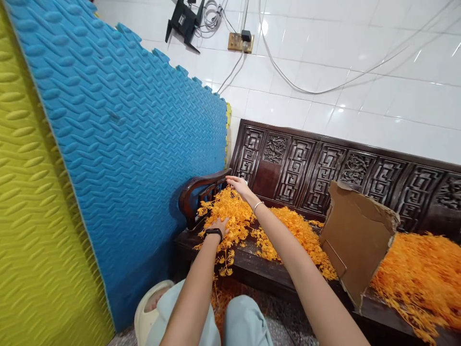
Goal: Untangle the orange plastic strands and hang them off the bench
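A heap of orange plastic-looking sprigs [234,211] lies at the left end of a dark carved wooden bench [248,254], against its armrest. My left hand [219,225], with a black band on the wrist, rests on the near side of this heap, fingers spread and partly among the sprigs. Over the heap's far side reaches my right hand [238,185], a bracelet on its wrist, fingers stretched out and apparently holding nothing. To the right, partly behind my right forearm, lies a second orange heap [298,233].
A torn cardboard piece [360,235] stands on the bench, with a larger orange pile [425,274] right of it. Tall blue foam mats [137,144] and a yellow mat [39,216] stand at left. A socket [236,42], cables and a black device [183,21] are on the tiled wall.
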A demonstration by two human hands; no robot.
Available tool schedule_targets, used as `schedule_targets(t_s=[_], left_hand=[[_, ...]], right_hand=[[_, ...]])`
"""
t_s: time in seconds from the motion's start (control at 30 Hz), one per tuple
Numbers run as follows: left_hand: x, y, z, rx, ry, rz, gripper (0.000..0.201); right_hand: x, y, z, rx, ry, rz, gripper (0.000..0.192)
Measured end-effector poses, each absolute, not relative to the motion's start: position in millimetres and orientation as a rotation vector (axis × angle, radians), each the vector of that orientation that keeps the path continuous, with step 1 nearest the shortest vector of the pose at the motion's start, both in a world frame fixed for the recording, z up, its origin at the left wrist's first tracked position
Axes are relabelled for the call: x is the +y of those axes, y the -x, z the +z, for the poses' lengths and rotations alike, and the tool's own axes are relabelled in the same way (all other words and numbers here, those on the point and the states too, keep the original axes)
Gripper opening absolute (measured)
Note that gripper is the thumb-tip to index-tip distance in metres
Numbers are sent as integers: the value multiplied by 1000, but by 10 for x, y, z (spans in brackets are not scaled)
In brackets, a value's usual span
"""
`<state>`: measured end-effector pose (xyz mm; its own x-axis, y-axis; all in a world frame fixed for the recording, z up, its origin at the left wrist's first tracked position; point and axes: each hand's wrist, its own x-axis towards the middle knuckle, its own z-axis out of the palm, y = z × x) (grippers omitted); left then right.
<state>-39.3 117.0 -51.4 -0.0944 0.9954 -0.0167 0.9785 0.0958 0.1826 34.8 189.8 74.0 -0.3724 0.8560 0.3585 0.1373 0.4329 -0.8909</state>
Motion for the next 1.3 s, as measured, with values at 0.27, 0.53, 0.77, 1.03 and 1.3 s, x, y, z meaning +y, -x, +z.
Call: schedule_targets(t_s=[0.27,0.53,0.77,1.03,1.3], left_hand=[[1191,194,-509,2322,-2043,186,51],[1238,188,-586,2264,-2080,171,68],[1247,224,-626,2301,-2174,192,71],[1261,193,-717,2193,-2262,99,53],[1334,97,-759,2082,-2275,177,32]], right_hand=[[2058,-411,925,-1666,868,906,34],[2170,-495,1024,-1730,964,675,33],[2121,-587,702,-1941,1132,434,28],[1826,-660,260,-2637,1253,-734,61],[1737,-606,-40,-3047,807,-855,25]])
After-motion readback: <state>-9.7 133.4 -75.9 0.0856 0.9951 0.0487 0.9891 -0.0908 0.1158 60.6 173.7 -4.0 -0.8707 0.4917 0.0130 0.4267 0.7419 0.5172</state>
